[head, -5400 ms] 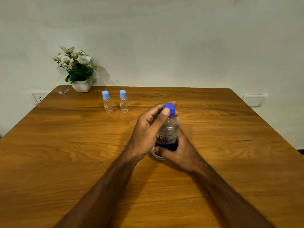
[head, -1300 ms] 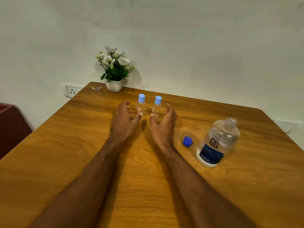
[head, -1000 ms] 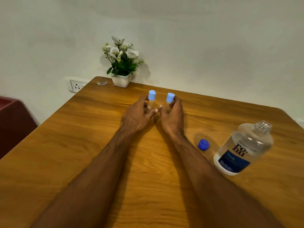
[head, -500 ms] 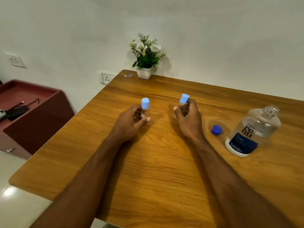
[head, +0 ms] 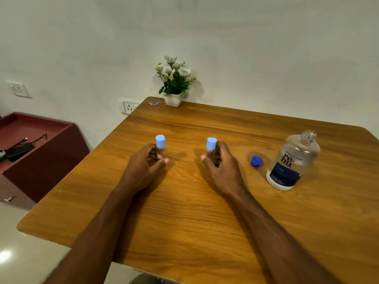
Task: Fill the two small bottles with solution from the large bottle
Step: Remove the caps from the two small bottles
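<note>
Your left hand (head: 143, 167) fingers wrap capped left small bottle (head: 161, 149); right hand (head: 220, 167) wraps capped right small bottle (head: 211, 151); contents unclear. Large bottle (head: 292, 162) uncapped, holds clear solution.

Both bare forearms extend forward from the near edge, angled slightly inward. The left hand (head: 144, 168) is curled, palm facing right, thumb and fingers closed around the left small bottle (head: 161, 149). The right hand (head: 221, 168) mirrors it, palm facing left, thumb and fingers wrapped around the right small bottle (head: 211, 150). The hands are apart.
</note>
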